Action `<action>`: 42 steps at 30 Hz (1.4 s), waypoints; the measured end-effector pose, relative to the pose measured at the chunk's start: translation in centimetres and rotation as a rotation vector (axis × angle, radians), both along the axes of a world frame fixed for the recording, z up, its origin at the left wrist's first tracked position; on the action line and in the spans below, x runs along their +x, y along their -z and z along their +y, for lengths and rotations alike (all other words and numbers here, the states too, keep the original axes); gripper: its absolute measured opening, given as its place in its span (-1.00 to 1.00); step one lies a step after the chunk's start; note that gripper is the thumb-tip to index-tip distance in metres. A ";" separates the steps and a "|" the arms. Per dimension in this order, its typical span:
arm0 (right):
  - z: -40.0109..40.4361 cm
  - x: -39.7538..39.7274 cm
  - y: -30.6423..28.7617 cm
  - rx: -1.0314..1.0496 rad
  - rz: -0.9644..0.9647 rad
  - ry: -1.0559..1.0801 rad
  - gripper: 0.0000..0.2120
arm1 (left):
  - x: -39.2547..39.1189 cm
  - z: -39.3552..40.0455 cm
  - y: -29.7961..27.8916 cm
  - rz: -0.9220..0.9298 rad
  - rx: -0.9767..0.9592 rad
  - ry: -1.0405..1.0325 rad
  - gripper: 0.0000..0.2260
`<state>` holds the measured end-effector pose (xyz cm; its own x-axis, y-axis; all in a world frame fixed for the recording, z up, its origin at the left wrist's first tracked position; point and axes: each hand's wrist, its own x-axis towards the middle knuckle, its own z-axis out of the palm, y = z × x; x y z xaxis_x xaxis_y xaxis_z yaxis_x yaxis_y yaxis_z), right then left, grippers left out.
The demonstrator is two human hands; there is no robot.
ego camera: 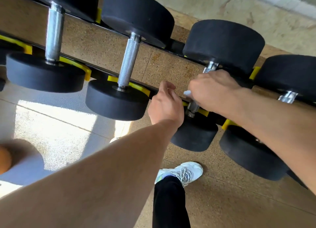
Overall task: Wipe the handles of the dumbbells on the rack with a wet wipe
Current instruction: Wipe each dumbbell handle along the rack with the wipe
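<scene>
My right hand (213,89) is curled round the knurled steel handle (192,106) of the third black round-headed dumbbell (222,41), a scrap of white wet wipe (187,92) showing at my fingers. My left hand (165,104) hangs loosely curled and empty just beside it. The handle runs across the black rack with yellow cradles (176,45) from its far rail to its near one (so strokes go along it), and the next bare handle (288,97) lies to the right, nearer my right hand, with nothing between.
</scene>
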<state>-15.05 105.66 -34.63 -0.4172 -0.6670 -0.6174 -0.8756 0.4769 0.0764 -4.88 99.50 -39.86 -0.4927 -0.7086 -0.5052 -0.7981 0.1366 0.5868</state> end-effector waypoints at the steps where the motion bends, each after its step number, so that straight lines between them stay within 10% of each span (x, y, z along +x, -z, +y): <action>1: -0.2 -0.2 -0.4 0.052 -0.033 -0.038 -0.62 | 0.0 0.0 0.0 -0.005 0.002 0.001 -0.82; 18: 0.2 0.2 1.5 -0.152 -0.169 0.200 -0.75 | 0.2 -0.1 -0.2 0.003 -0.011 0.026 -0.84; 28: 9.0 2.1 1.6 -0.590 -0.738 0.941 -0.89 | 0.1 -0.1 0.2 -0.012 -0.015 0.035 -0.81; 34: 5.3 1.4 1.0 -0.879 -0.307 0.602 -0.83 | 0.0 -0.1 0.4 -0.022 -0.030 0.034 -0.81; 37: 3.1 0.5 2.3 -0.551 -0.005 0.284 -0.87 | -0.1 0.0 0.4 -0.026 -0.045 0.040 -0.80; 42: 2.4 1.6 1.9 -0.250 -0.058 0.157 -0.85 | -0.2 0.0 0.6 -0.051 -0.071 0.024 -0.78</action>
<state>-13.47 108.06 -36.54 -0.4962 -0.7313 -0.4679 -0.7890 0.6047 -0.1084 -5.07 99.51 -40.47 -0.4848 -0.7318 -0.4790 -0.8228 0.1959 0.5335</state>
